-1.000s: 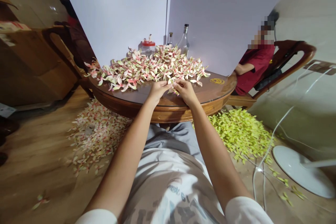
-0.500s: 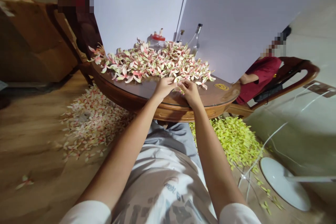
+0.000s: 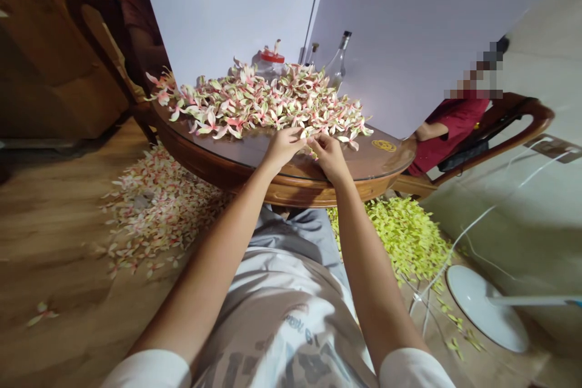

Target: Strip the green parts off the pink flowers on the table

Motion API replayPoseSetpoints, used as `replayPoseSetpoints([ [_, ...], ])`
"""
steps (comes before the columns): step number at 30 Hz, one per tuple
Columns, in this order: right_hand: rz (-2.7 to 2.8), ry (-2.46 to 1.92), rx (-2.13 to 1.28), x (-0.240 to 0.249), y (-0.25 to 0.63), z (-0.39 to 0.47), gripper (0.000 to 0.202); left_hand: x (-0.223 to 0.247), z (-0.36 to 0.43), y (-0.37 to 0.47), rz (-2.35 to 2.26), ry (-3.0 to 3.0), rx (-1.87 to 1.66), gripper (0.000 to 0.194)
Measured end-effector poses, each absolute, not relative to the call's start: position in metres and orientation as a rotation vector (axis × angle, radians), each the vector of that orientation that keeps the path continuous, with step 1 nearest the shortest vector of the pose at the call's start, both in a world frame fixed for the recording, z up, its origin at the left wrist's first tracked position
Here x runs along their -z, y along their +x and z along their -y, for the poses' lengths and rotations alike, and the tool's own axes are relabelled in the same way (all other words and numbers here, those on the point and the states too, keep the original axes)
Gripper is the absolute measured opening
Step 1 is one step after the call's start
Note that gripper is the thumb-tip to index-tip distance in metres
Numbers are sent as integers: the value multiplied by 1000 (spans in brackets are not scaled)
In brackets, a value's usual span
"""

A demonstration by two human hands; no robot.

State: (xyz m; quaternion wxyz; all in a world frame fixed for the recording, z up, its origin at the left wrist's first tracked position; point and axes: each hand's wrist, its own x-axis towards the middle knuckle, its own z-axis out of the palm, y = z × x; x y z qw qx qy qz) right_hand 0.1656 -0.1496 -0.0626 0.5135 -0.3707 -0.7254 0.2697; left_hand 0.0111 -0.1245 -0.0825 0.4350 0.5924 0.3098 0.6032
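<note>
My left hand (image 3: 284, 147) and my right hand (image 3: 329, 155) meet over the near part of the round wooden table (image 3: 245, 156). Both are closed in a pinch on a small pale flower (image 3: 313, 151), mostly hidden by the fingers; a bit of greenish-pink petal shows between them. Right behind my fingertips spreads a heap of cream, pink and green flowers (image 3: 268, 100), which look artificial. A few loose blooms lie at the heap's front edge.
Behind the heap stand a red-lidded jar (image 3: 273, 57) and a glass bottle (image 3: 337, 63). Yellow rubber bands (image 3: 384, 145) lie at the table's right. Pink flowers (image 3: 163, 212) and yellow-green ones (image 3: 404, 236) cover the floor. A person in red (image 3: 454, 127) sits at the right.
The view has shifted slightly. My hands stay together at the same place over the table's near side, with only small finger movements around the flower.
</note>
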Motion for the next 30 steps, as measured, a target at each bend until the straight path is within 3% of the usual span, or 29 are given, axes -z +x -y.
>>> replayPoseSetpoints([
  [13, 1771, -859, -612, 63, 167, 147, 35, 72, 135, 9, -804, 1434, -1451, 58],
  [27, 1749, -847, -620, 63, 166, 149, 35, 78, 126, 12, -1010, 1398, -1543, 59],
  [30, 1721, -816, -668, 62, 165, 150, 39, 78, 124, 12, -1022, 1353, -1607, 51],
])
